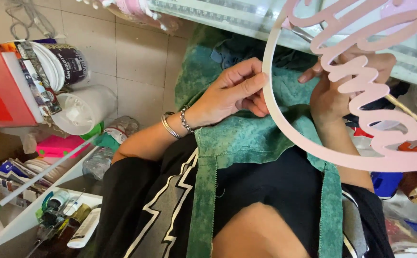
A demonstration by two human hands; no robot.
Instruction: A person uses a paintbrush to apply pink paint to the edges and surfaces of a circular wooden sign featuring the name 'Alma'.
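Left hand sits at the centre of the frame, fingers curled and pinching the left rim of a pale pink hoop, thumb and forefinger closed on the thin band. Right hand is just to the right, seen through the ring, fingers folded around a slim wooden stick that pokes out toward the right edge; it looks closed on the stick, though the pink cursive lettering inside the hoop crosses in front of it. The hoop fills the upper right of the frame, its lower arc sweeping over a green mottled apron that lies across the person's lap. Two metal bracelets ring the left wrist. Below, a black garment with white zigzag stripes covers the lap. At the top, a pale worktop edge runs across. Over on the left, a white bucket lies on its side beside a red box, with a bright pink pad under them and small bottles in a white tray at lower left.
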